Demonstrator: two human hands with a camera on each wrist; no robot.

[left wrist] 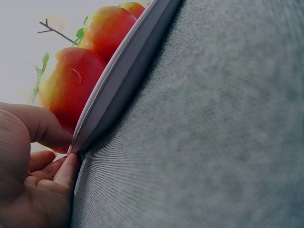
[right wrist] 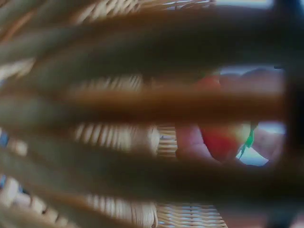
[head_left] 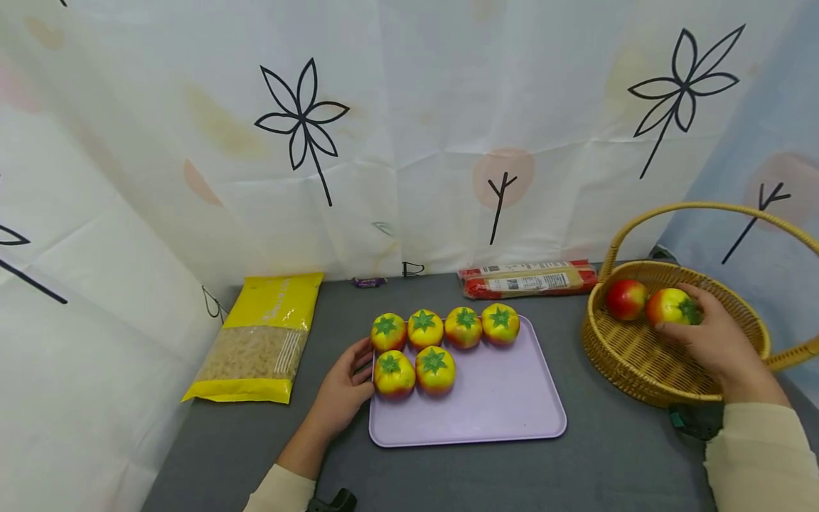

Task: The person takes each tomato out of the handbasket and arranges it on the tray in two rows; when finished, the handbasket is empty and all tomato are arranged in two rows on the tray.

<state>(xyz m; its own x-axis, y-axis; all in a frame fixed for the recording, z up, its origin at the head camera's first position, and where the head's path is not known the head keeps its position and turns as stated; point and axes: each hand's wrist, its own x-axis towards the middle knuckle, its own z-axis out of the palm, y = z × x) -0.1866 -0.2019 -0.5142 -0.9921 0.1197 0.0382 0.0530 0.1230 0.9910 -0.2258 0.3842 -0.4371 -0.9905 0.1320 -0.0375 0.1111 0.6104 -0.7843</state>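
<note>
My right hand [head_left: 716,338] reaches into the wicker basket [head_left: 614,363] and grips a yellow-red tomato [head_left: 667,307] with a green leafy top. A redder tomato [head_left: 626,299] lies beside it in the basket. On the lilac tray [head_left: 493,405], several tomatoes [head_left: 435,370] stand in two rows, leafy tops up: a full back row and two at the front left. My left hand [head_left: 345,391] pinches the tray's left rim, thumb above and a finger beneath in the left wrist view. Blurred wicker strands hide much of the right wrist view, though the gripped tomato [right wrist: 221,140] shows between them.
The basket's tall handle [head_left: 697,206] arches over its opening. A yellow bag of pasta [head_left: 262,341] lies left of the tray. Behind the tray are a red-ended noodle pack [head_left: 527,279] and a small purple wrapper [head_left: 368,282]. A printed curtain [head_left: 409,142] hangs behind the grey table.
</note>
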